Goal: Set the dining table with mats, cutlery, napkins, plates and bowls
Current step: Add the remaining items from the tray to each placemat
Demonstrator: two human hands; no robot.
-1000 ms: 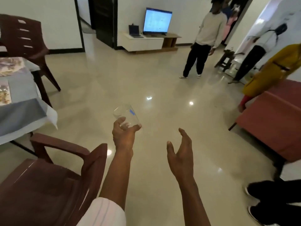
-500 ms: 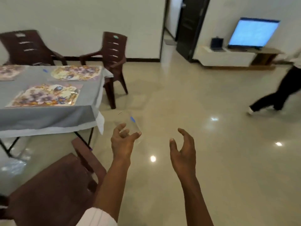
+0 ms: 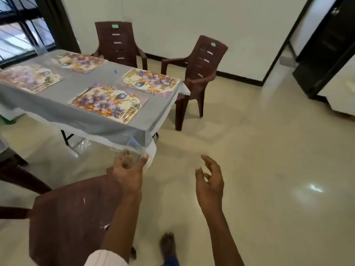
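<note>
My left hand grips a clear drinking glass with a small blue mark, held up in front of the near corner of the dining table. My right hand hangs beside it, fingers loosely curled, holding nothing. The table wears a grey cloth and carries several floral mats; the nearest mat has cutlery on its right side. Another mat lies at the far right corner, and two more lie further left.
A brown plastic chair stands right below my left arm. Two more brown chairs stand at the far side and right end of the table. Bare shiny floor stretches to the right; a dark door is at the back right.
The view has swung left, bringing the whole table and all its mats into sight. The television and the walking person have left the frame. My left hand still holds the glass.
</note>
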